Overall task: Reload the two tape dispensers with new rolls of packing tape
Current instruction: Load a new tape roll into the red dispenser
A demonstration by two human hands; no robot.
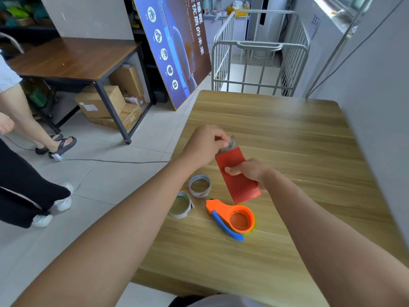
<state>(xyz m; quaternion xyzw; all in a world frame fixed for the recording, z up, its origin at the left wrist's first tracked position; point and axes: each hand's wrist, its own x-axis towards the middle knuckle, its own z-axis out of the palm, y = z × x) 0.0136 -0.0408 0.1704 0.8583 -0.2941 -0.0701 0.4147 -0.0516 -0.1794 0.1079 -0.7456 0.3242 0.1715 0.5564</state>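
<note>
One red dispenser — left hand pinching, right hand gripping — wood table, tiled floor

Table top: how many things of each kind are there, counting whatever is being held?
Tape dispensers: 2, the red dispenser gripped by the left hand and right hand, the orange dispenser lying flat.
Thin tape rings: 2, the far ring and the near ring, side by side.
Total: 4
</note>
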